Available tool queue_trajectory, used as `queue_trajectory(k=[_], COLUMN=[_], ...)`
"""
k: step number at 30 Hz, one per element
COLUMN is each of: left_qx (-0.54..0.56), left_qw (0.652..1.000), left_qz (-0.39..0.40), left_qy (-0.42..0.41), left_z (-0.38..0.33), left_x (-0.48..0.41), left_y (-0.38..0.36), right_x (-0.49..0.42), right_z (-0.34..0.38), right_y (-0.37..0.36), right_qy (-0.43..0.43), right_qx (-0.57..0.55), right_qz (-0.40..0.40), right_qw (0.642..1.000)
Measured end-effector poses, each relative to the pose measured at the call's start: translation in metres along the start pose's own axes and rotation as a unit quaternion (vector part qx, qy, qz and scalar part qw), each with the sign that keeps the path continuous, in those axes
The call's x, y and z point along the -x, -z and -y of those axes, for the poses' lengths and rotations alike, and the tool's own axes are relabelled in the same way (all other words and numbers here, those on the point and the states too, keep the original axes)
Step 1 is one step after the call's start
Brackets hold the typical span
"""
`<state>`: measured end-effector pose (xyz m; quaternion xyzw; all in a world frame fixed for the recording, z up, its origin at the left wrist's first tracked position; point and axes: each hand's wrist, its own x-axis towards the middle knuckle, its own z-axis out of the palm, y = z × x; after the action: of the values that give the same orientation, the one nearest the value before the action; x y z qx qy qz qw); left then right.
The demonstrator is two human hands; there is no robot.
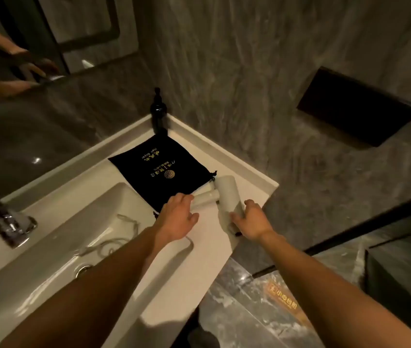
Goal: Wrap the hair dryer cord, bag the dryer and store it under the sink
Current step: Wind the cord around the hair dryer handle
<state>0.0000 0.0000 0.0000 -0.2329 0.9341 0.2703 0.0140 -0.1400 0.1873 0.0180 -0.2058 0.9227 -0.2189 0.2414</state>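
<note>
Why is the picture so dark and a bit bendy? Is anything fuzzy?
Head view: the light is dim and yellowish, with small bright glints on the tap and the dark wall; the wide lens bows the counter edges; the forearms near the bottom look smeared, while the gold print on the bag stays fairly sharp.
</note>
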Motion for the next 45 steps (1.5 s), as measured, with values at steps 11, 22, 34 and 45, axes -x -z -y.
queue_trajectory(k=[11,22,34,45], left_qx=[-0.097,0.201,0.595,0.086], left_qw=[0.995,0.974,0.776,0.97], left_qz=[0.007,0.104,0.21,-0.168], left_qy=[-0.006,-0.003,0.026,-0.155], left_z=[0.015,0.009,-0.109,-0.248], left_x=[-0.045,-0.028,0.079,0.199], left_y=[-0.027,-0.003,0.038,-0.03], right_x=[-0.05,-0.002,0.093,0.252], right_z=[0.006,-0.008,-0.024,-0.056], right_y=[-0.021,0.01,0.122,0.128], right_qy=[-0.062,0.026,0.175,0.023], right_qx=[-0.059,-0.167,-0.214,-0.531], right_qz=[0.021,-0.016,-0.006,-0.07], right_qw=[0.996,0.985,0.961,0.844])
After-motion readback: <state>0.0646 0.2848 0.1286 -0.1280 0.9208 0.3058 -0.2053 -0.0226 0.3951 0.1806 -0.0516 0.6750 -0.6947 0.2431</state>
